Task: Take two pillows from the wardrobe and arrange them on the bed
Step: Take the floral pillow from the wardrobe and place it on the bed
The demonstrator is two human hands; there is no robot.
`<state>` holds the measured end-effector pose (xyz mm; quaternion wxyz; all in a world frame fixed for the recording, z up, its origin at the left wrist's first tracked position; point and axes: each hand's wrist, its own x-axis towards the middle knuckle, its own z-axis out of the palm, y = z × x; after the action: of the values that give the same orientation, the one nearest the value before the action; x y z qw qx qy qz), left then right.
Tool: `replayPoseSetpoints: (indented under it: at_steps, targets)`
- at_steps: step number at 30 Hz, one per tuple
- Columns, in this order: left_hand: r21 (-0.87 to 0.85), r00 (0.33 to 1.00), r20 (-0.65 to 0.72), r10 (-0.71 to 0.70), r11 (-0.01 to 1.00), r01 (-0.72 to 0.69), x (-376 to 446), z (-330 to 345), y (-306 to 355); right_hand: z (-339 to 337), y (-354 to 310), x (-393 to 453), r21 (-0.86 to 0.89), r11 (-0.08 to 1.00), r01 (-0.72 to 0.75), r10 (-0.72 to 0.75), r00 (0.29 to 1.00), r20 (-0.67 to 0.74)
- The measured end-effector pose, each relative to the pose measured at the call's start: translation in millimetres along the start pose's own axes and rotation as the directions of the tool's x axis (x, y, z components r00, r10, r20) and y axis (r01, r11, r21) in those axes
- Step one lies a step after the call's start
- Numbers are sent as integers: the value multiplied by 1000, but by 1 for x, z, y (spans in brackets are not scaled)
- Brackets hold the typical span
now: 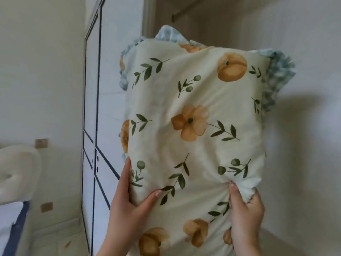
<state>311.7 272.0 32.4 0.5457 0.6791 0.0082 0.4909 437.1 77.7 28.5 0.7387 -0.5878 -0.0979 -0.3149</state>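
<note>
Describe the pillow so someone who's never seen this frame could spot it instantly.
Right of the white wardrobe with dark-blue lines, the pillow fills mid-frame, held up by the left hand and right hand. Only it has cream fabric with orange flowers, green sprigs and a blue-checked frill.

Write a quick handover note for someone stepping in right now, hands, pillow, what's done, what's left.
Left hand: gripping the floral pillow at its lower left edge.
Right hand: bunching the fabric at its lower right.
Pillow is held up in the air in front of the wardrobe; bed headboard sits at far left.
Done: one pillow in hand.
Left: place it on the bed; second pillow not in view.
</note>
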Motion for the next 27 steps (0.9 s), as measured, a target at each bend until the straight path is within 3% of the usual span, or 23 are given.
replayPoseSetpoints:
  at_steps: [9,18,27]
  targets:
    - [-39,985,-174,-6,999,0,14,-102,-10,86,-46,-48,61,991,123,-133,968,213]
    - [-279,920,-319,-228,950,139,53,-226,-75,244,-55,-104,75,937,340,-325,777,538]
    - [-316,775,-454,-440,893,321,68,-335,-181,393,12,-176,42,974,224,-171,598,783]
